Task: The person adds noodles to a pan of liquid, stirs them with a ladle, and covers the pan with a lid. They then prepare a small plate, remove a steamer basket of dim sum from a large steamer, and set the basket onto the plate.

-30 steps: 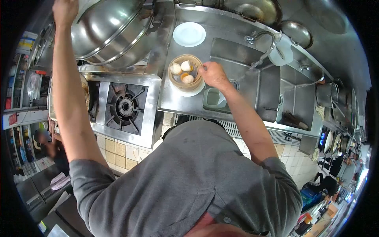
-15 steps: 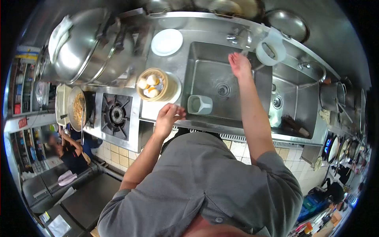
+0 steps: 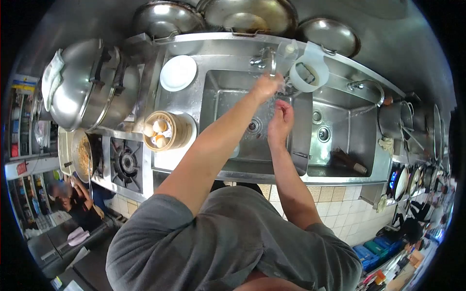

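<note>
In the head view my left hand [image 3: 266, 87] is under the tap [image 3: 262, 61], where water splashes around it. Its fingers are blurred by motion. My right hand [image 3: 280, 123] is just below it over the left sink basin [image 3: 223, 97], palm turned inward, fingers loosely bent and apart, holding nothing. To the right of the hands, a white plastic jug [image 3: 318, 60] on the sink's back ledge has a dark-edged item in it. A clear bottle [image 3: 287, 52] stands beside that jug. My left forearm mostly hides another plastic container [image 3: 235, 152] in the basin.
At left, a bamboo steamer [image 3: 182, 131] of buns sits on a plate, with a white plate [image 3: 178, 73] behind. A gas burner [image 3: 127, 162] and a pan of food [image 3: 83, 155] lie further left, near another person [image 3: 80, 203]. A brush [image 3: 347, 161] lies in the right basin.
My left hand has reached from near the steamer across to the tap. My right hand has drawn down from the tap. Water now splashes, and the view has shifted.
</note>
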Available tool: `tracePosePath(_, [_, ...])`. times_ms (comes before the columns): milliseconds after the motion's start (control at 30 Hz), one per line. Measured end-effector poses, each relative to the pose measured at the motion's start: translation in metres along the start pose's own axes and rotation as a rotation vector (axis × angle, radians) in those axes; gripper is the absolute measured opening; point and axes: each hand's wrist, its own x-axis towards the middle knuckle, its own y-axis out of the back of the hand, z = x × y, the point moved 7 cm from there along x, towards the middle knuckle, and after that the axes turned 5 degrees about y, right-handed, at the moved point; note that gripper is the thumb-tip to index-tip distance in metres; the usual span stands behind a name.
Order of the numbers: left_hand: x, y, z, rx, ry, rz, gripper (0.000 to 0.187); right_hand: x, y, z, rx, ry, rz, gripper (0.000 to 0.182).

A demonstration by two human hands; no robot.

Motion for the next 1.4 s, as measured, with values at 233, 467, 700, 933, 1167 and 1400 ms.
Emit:
tracePosePath(233, [-0.172, 0.138, -0.152, -0.449, 0.479, 0.285, 0.033, 0.049, -0.132, 0.112, 0.058, -0.462, -0.068, 0.017])
tracePosePath(467, [-0.383, 0.271, -0.16, -0.533, 0.395, 0.443, 0.037, 0.151, -0.231, 0.238, 0.716, -0.901, 0.379, 0.017])
tracePosePath(700, [-0.38, 0.354, -0.138, -0.518, 0.318, 0.694, 0.074, 0.091, -0.231, 0.199, 1.295, -0.905, -0.145, 0.033])
tracePosePath(933, [-0.309, 0.367, -0.101, -0.511, 0.241, 0.397, 0.074, -0.173, -0.261, 0.095, -0.105, -0.417, -1.126, 0.069])
tracePosePath(1167, [-0.279, 0.343, -0.12, -0.517, 0.293, 0.165, 0.065, -0.18, -0.181, 0.036, -0.02, -0.478, -0.777, 0.056])
tracePosePath(1400, [-0.279, 0.237, -0.08, -0.728, 0.105, -0.192, 0.058, -0.166, -0.089, -0.039, 0.095, -0.607, -0.611, 0.064])
